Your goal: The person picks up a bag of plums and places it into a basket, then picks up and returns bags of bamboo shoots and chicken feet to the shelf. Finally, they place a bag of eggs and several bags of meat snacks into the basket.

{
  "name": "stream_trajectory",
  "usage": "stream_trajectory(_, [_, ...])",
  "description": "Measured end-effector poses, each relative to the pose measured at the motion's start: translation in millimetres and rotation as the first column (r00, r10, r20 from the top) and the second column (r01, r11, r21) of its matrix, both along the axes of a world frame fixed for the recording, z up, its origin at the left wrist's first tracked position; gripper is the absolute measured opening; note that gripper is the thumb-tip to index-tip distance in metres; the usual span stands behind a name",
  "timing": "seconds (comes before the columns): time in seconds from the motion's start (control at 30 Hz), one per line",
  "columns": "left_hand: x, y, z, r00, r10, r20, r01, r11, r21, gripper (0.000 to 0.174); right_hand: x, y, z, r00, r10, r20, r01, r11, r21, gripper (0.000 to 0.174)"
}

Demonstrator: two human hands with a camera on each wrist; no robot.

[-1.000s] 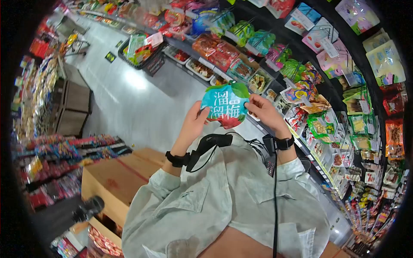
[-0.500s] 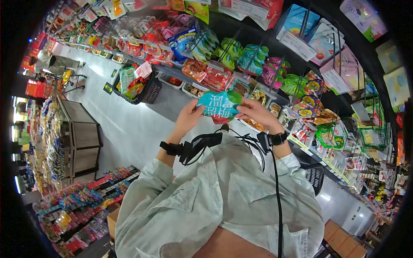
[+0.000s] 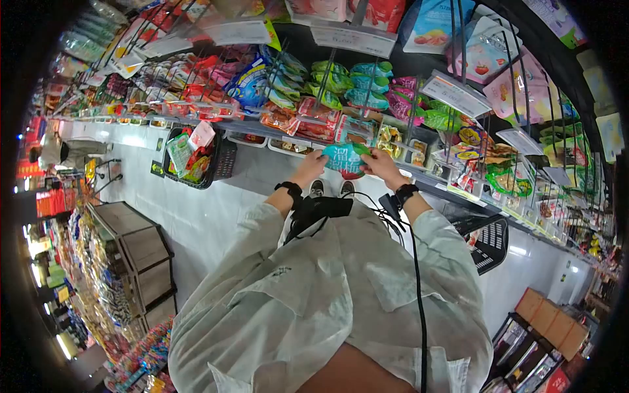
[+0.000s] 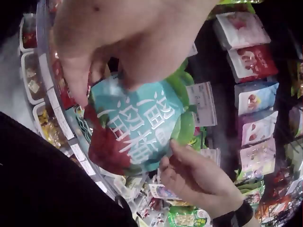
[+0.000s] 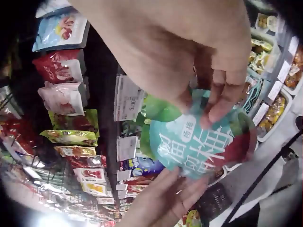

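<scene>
A teal snack packet with white Chinese characters, green leaf shapes and a dark red patch is held up in front of the body by both hands. The left hand pinches one side of it between thumb and fingers. Opposite, the right hand pinches the other side near the green leaves. In the left wrist view, the packet faces the camera, its printed front plainly visible. The right wrist view shows the right thumb and fingers on the edge of the packet, partly covering it.
Hanging snack bags and price tags fill the rack ahead. Below them runs a ledge with food trays. A filled black basket stands on the floor at left, another basket at right. A display stand is farther left.
The head view has swung, bringing more of the rack and the right-hand basket into sight. The packet appears smaller and more tilted, with both hands still holding its sides.
</scene>
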State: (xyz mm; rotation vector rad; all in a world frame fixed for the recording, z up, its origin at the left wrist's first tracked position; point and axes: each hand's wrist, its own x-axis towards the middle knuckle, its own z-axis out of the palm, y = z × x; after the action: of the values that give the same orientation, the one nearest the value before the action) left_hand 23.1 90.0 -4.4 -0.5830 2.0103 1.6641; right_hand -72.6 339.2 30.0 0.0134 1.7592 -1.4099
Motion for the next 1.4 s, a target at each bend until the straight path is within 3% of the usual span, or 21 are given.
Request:
stream_trajectory(0.07, [-21.7, 8.8, -5.3, 0.988, 0.118, 0.096, -0.126, 0.989, 0.082, 0.051, -10.8, -3.1, -0.4, 0.993, -0.112, 0.026, 0.112, 0.994, -0.002, 0.028])
stream_trajectory(0.17, [-41.9, 13.3, -1.6, 0.979, 0.138, 0.150, -0.158, 0.979, 0.129, 0.056, -22.4, -11.7, -1.7, 0.968, -0.243, 0.058, 0.245, 0.969, -0.026, 0.026])
stream_trajectory(0.23, [-50.6, 21.8, 3.7, 0.968, 0.234, 0.086, -0.241, 0.967, 0.084, 0.035, -23.2, -17.9, -5.9, 0.953, -0.304, -0.001, 0.304, 0.952, -0.023, 0.028])
stream_trajectory(0.27, [-54.9, 21.7, 8.1, 0.962, 0.243, 0.122, -0.253, 0.965, 0.070, 0.032, -21.5, -20.9, -1.4, 0.945, -0.324, -0.041, 0.324, 0.946, 0.004, 0.028])
stream_trajectory(0.37, [-64.4, 10.5, 23.3, 0.964, 0.022, 0.267, -0.053, 0.992, 0.111, 0.074, -20.1, -22.6, -8.0, 0.918, -0.393, -0.053, 0.393, 0.919, -0.028, 0.029])
stream_trajectory(0.5, [-67.2, 6.0, 23.3, 0.986, 0.019, 0.164, -0.035, 0.995, 0.094, 0.076, -22.9, -26.7, -35.6, 0.865, -0.495, -0.083, 0.486, 0.867, -0.110, 0.030])
stream_trajectory(0.6, [-75.4, 3.5, 6.6, 0.996, 0.006, 0.093, -0.012, 0.998, 0.065, 0.079, -28.7, -17.7, -34.1, 0.906, -0.253, -0.339, 0.310, 0.942, 0.125, 0.054])
stream_trajectory(0.67, [-77.2, 3.6, 0.0, 1.000, 0.013, 0.024, -0.013, 1.000, 0.014, 0.080, -29.2, -18.9, -41.0, 0.875, -0.263, -0.406, 0.346, 0.927, 0.144, 0.056])
stream_trajectory(0.73, [-76.8, 6.5, 9.5, 0.999, 0.035, 0.035, -0.036, 0.999, 0.017, 0.081, -28.0, -20.9, -52.7, 0.833, -0.299, -0.465, 0.386, 0.917, 0.103, 0.048])
stream_trajectory(0.8, [-76.9, 7.8, 16.5, 0.996, 0.060, 0.059, -0.062, 0.998, 0.032, 0.081, -26.4, -23.6, -59.5, 0.774, -0.368, -0.516, 0.432, 0.902, 0.004, 0.027])
stream_trajectory(0.87, [-75.8, 8.4, 14.0, 0.995, 0.082, 0.060, -0.085, 0.996, 0.037, 0.080, -30.1, -24.4, -77.7, 0.800, -0.400, -0.447, 0.435, 0.900, -0.025, 0.026])
stream_trajectory(0.97, [-71.9, 15.5, -7.2, 0.966, 0.236, -0.102, -0.240, 0.970, -0.029, 0.068, -30.6, -24.0, -69.4, 0.825, -0.402, -0.398, 0.433, 0.901, -0.014, 0.025])
stream_trajectory(1.07, [-76.6, 7.5, 3.5, 0.995, 0.096, 0.014, -0.096, 0.995, 0.030, 0.068, -29.8, -27.7, -61.4, 0.813, -0.447, -0.372, 0.460, 0.886, -0.057, 0.026])
stream_trajectory(1.17, [-79.9, 5.0, -2.3, 0.998, 0.067, -0.011, -0.067, 0.998, -0.015, 0.064, -30.0, -26.1, -64.7, 0.813, -0.447, -0.372, 0.464, 0.884, -0.048, 0.028])
stream_trajectory(1.3, [-81.4, 3.0, -27.0, 0.979, 0.084, -0.185, -0.105, 0.989, -0.108, 0.060, -32.4, -31.4, -61.0, 0.805, -0.466, -0.366, 0.469, 0.879, -0.088, 0.031])
stream_trajectory(1.4, [-90.8, 3.3, -68.6, 0.926, 0.132, -0.354, -0.204, 0.963, -0.174, 0.053, -31.4, -43.4, -39.0, 0.701, -0.541, -0.465, 0.586, 0.808, -0.057, 0.031])
